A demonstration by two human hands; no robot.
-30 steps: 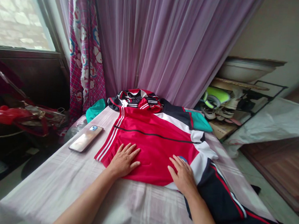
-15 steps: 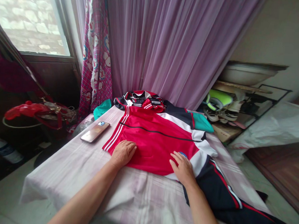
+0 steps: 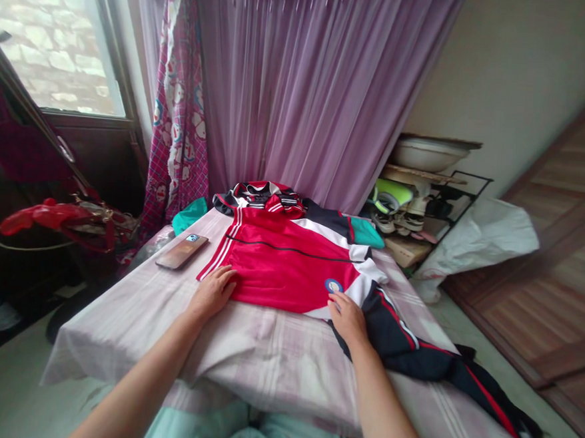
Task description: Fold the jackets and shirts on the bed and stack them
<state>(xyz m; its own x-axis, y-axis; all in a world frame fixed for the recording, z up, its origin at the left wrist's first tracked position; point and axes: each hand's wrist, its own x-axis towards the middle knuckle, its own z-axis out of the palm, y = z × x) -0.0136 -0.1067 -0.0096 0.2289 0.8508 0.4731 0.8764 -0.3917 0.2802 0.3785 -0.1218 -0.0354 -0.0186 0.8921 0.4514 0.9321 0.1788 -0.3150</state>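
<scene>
The red jacket (image 3: 282,265) spreads beyond the fingers, lengthwise from left hand (image 3: 212,293) to right hand (image 3: 349,318); both touch its near edge, loosely bent, pinching or not unclear.

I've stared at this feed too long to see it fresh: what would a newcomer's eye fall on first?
Most likely the bright red jacket, spread across the cloth-covered table, with the left hand at the near corner of its striped hem and the right hand beside its round blue badge. Next, probably, the tall purple curtain behind the table and the phone left of the jacket.
</scene>
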